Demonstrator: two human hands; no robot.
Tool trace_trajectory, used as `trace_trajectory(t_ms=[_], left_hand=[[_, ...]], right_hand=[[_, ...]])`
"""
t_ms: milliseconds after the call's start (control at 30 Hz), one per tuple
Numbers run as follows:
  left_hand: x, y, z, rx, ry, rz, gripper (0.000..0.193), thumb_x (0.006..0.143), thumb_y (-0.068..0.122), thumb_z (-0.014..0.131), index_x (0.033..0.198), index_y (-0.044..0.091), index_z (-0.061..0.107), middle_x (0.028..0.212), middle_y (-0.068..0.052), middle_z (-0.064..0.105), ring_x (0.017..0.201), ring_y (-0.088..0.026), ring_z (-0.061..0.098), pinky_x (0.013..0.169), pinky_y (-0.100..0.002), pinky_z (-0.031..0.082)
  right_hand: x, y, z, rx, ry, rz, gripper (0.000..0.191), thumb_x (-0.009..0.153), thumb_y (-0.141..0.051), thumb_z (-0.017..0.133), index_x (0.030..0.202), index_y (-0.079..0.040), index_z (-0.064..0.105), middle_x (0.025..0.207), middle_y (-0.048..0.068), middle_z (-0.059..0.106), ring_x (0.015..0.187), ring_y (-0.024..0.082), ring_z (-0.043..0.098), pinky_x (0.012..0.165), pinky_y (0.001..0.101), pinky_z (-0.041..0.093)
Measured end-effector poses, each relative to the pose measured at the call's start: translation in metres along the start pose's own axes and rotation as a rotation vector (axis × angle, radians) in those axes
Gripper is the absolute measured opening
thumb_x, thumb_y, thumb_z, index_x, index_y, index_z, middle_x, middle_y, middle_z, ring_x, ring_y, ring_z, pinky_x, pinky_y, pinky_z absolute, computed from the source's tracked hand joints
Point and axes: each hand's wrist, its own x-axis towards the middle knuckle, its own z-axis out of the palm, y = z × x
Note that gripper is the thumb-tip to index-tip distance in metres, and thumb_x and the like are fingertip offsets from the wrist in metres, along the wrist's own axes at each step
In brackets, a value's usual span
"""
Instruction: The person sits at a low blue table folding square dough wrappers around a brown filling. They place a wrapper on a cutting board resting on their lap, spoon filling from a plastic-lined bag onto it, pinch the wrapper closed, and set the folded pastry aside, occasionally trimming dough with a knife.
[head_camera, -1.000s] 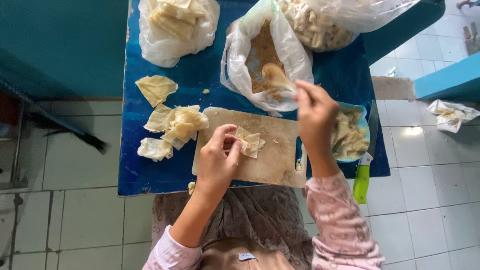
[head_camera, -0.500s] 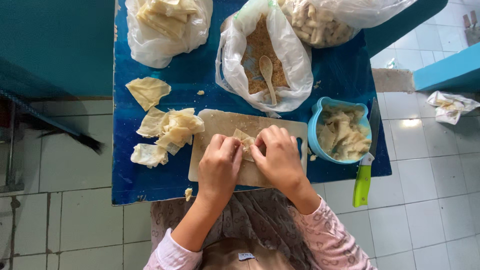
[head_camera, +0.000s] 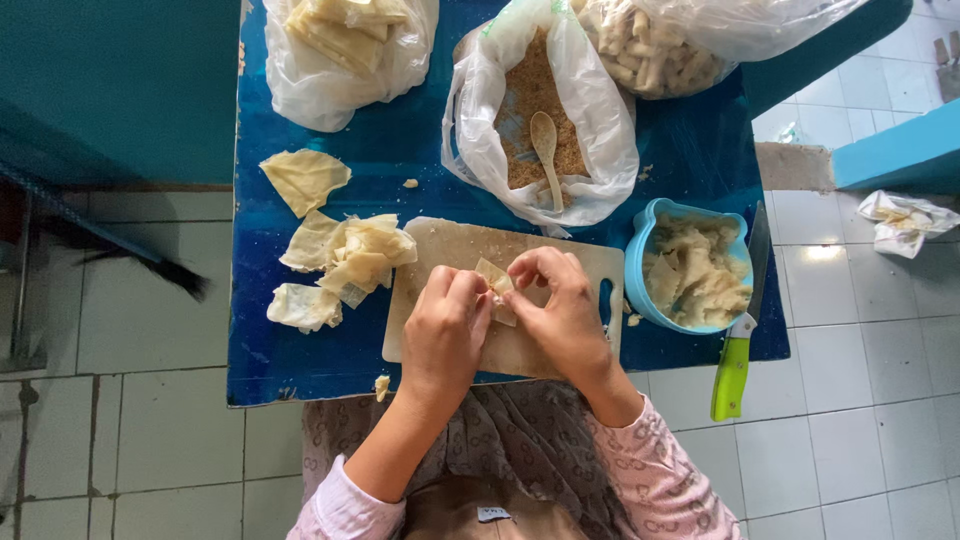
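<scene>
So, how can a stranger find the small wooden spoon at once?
Start at the blue table and go to the middle clear plastic bag of brown crumbs, beyond the pale wooden cutting board. The small wooden spoon lies on the crumbs, the only utensil inside any bag.

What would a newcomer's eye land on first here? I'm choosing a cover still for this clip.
Most striking are the left hand and right hand meeting over the pale wooden cutting board, pinching a small pale dough wrapper between them on the bright blue table. Above the board, an open white plastic bag of brown crumbs holds a wooden spoon; to the right stands a light blue bowl.
</scene>
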Motion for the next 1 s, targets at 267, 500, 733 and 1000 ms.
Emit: trace_trajectory(t_ms=[267, 500, 733, 1000], left_hand=[[-0.008, -0.011, -0.015, 0.310, -0.135, 0.294, 0.025, 0.086, 0.007, 0.063, 0.110, 0.003, 0.068, 0.106, -0.008, 0.065, 0.097, -0.025, 0.066, 0.075, -0.034, 0.056], [-0.008, -0.016, -0.028, 0.431, -0.198, 0.529, 0.036, 0.093, 0.025, 0.067, 0.117, -0.001, 0.069, 0.103, -0.009, 0.066, 0.091, -0.022, 0.064, 0.073, -0.033, 0.054], [0.004, -0.020, -0.019, 0.337, -0.265, 0.389, 0.016, 0.088, 0.014, 0.064, 0.103, 0.009, 0.067, 0.097, -0.008, 0.064, 0.093, -0.024, 0.066, 0.076, -0.036, 0.055], [0.015, -0.018, -0.014, 0.109, -0.241, 0.078, 0.009, 0.090, 0.018, 0.071, 0.093, 0.010, 0.067, 0.092, -0.007, 0.067, 0.086, -0.027, 0.068, 0.070, -0.038, 0.055]], right_hand=[[0.000, -0.009, -0.038, -0.485, -0.230, -0.584, 0.028, 0.082, -0.009, 0.068, 0.110, -0.004, 0.070, 0.106, 0.008, 0.066, 0.105, 0.026, 0.060, 0.093, 0.0394, 0.044], [0.005, 0.007, -0.034, -0.534, -0.220, -0.784, 0.026, 0.086, -0.009, 0.067, 0.110, -0.001, 0.071, 0.102, 0.007, 0.065, 0.103, 0.024, 0.063, 0.095, 0.0389, 0.046], [0.011, 0.010, -0.013, -0.159, -0.175, -0.125, 0.012, 0.086, -0.017, 0.073, 0.082, -0.006, 0.069, 0.088, 0.007, 0.066, 0.090, 0.026, 0.060, 0.082, 0.0381, 0.047], [0.008, 0.004, -0.016, -0.347, -0.119, -0.308, 0.012, 0.087, -0.018, 0.075, 0.084, -0.008, 0.069, 0.089, 0.007, 0.065, 0.092, 0.029, 0.060, 0.081, 0.0437, 0.042]])
